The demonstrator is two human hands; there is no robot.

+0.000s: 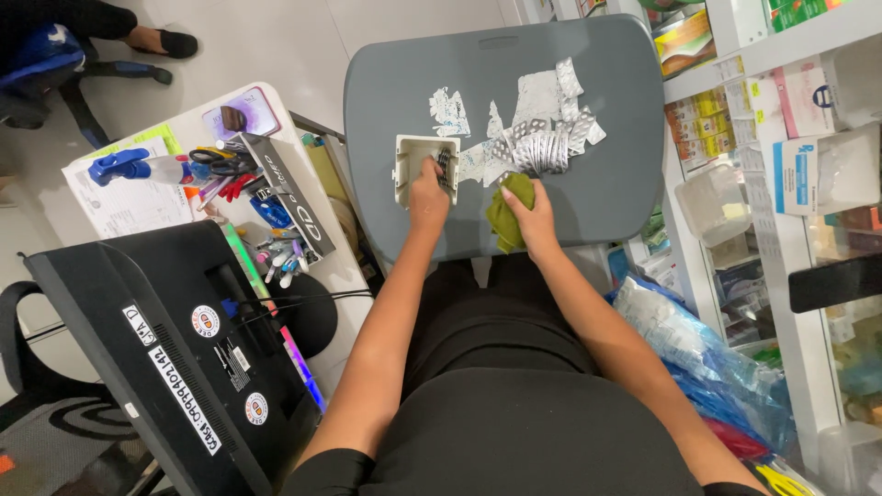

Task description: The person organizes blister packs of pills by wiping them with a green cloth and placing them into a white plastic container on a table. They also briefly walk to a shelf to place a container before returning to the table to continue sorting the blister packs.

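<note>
I look down at a grey plastic stool top (606, 184) in front of my lap. My left hand (428, 188) reaches into a small off-white plastic tray (406, 158) standing on it; whether the fingers hold something inside is hidden. My right hand (533, 216) grips a crumpled olive-green cloth (507, 209) near the stool's front edge. Several silver pill blister strips (542, 147) lie in a loose pile just behind the cloth, with torn foil pieces (448, 112) scattered further back.
A white desk (276, 101) at my left carries a black monitor (175, 340), a pen organiser (276, 197), scissors, a spray bottle (138, 168) and papers. Shelves of medicine boxes (781, 138) stand at my right, with blue plastic bags (707, 367) below. Another person's feet show top left.
</note>
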